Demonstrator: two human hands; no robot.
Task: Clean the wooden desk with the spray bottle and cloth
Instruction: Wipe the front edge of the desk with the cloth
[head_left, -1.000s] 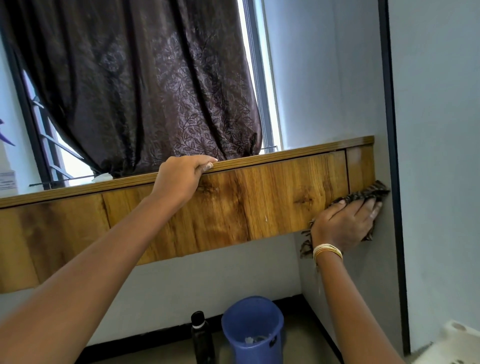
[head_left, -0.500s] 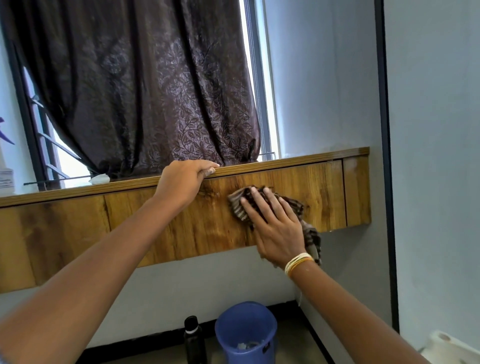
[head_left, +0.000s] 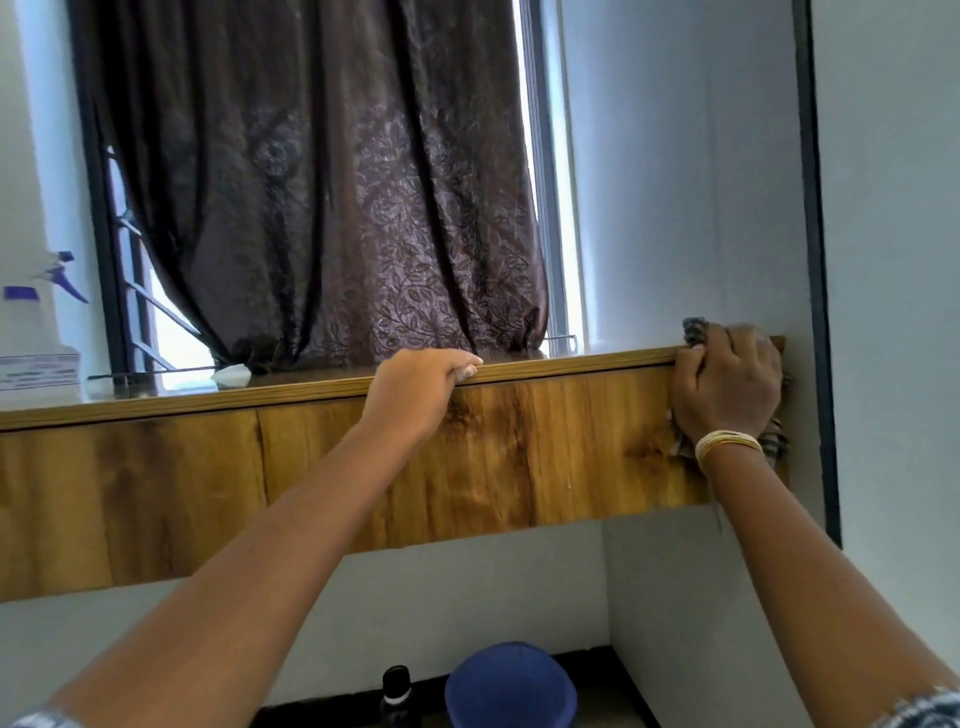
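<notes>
The wooden desk (head_left: 545, 457) runs across the view, its front panel facing me. My right hand (head_left: 727, 387) presses a dark striped cloth (head_left: 693, 331) against the desk's top right corner, fingers curled over the edge; most of the cloth is hidden under the hand, with a bit showing below the wrist. My left hand (head_left: 423, 387) grips the desk's front top edge near the middle, fingers hooked over it. A clear spray bottle (head_left: 36, 338) with a blue trigger stands on the desk top at the far left.
A dark patterned curtain (head_left: 337, 197) hangs behind the desk before the window. A grey wall (head_left: 691, 182) closes off the right end. Under the desk stand a blue bucket (head_left: 511, 686) and a black bottle (head_left: 397, 696). A small white object (head_left: 231, 373) lies on the desk top.
My right hand has swept the cloth from the middle of the front panel rightwards and up to the top right corner. My left hand has kept its grip on the edge.
</notes>
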